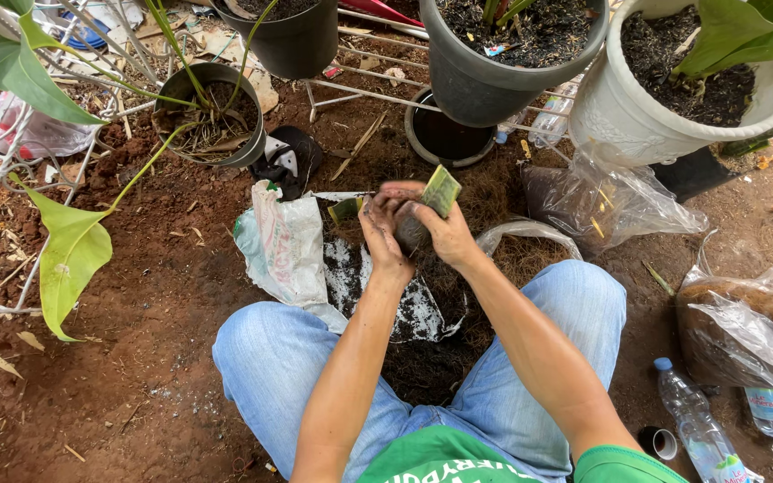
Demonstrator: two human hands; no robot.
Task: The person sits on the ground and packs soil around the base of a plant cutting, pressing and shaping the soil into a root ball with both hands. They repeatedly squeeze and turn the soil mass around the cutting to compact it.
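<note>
We see our left hand [381, 234] and right hand [440, 234] both closed around a cut green plant stump [438, 192], held above the soil pile [422, 358]; best grip the root clump firmly, crumbling dirt gently.

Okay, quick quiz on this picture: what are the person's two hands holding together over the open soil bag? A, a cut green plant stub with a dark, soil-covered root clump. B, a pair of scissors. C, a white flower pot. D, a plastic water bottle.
A: the left hand and right hand both clasp a cut green plant stub with a dark root clump, while the plastic water bottle lies on the ground and the white pot stands apart.
</note>
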